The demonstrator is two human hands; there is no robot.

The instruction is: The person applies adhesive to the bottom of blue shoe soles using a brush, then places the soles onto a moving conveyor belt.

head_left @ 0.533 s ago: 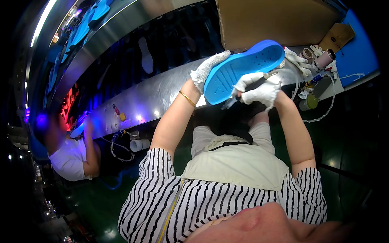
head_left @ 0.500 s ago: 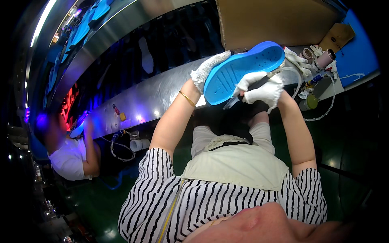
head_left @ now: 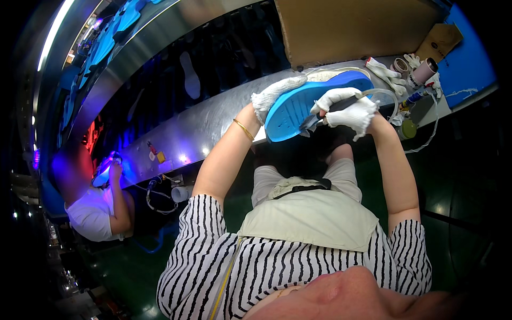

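A bright blue shoe sole [head_left: 288,114] is held tilted over the near edge of the bench. My left hand [head_left: 274,96], in a white knit glove, grips it along its far left side; the fingertips are hidden behind it. My right hand [head_left: 346,111], gloved too, is closed around the dark handle of a brush [head_left: 308,124]. The brush's tip lies at the sole's near edge, by the grooved part; whether it touches I cannot tell. From the handle's rear end a pale tube [head_left: 392,97] curves away to the right.
Beyond the metal bench [head_left: 213,125] stands a cardboard box [head_left: 352,32]. At right are spare white gloves [head_left: 386,73], a pinkish roll [head_left: 424,72] and a greenish jar [head_left: 408,129]. Dark racks hold a pale insole [head_left: 189,74]. A co-worker [head_left: 96,213] sits at left.
The sole has tipped so its top face shows less, and its right end has dropped nearer. The brush has moved from below the sole's near edge up against that edge.
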